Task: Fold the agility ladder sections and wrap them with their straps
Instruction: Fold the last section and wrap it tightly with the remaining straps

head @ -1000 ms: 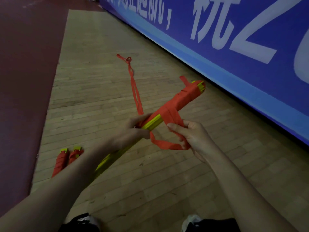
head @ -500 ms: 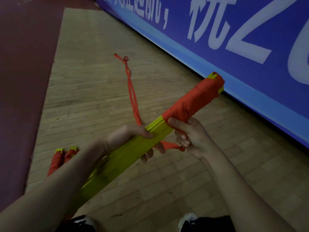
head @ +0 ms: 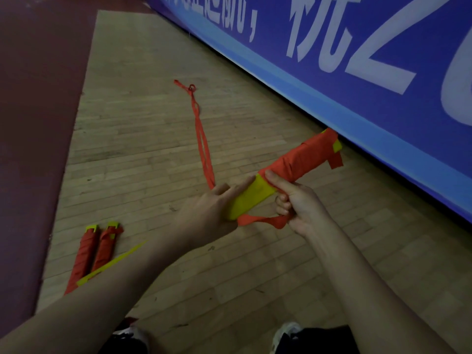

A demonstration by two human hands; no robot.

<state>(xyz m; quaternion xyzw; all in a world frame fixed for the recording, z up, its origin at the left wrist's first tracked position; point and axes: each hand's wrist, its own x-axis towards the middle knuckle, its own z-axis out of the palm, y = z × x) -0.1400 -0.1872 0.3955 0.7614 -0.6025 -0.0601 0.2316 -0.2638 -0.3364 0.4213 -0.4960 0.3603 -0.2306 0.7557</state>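
Note:
I hold a bundle of folded yellow ladder rungs [head: 251,198] above the floor, pointing up to the right. Its far half is wound in orange strap [head: 304,158]. My left hand [head: 209,213] grips the bare yellow part from the left. My right hand [head: 296,203] pinches the strap at the edge of the wrapping, and a loop of strap [head: 260,221] hangs under the bundle between both hands. The loose strap tail [head: 201,139] trails away over the floor to a knot. The bundle's near end [head: 109,267] shows under my left forearm.
Two wrapped orange bundles [head: 94,251] lie side by side on the wooden floor [head: 153,139] at the left. A dark red floor strip [head: 33,123] runs along the left. A blue banner wall [head: 357,72] stands close on the right. My shoes [head: 286,333] show at the bottom.
The bundle has turned in my hands and its wrapped end dropped lower to the right. The strap loop now hangs wider under the bundle, pulled by my right hand.

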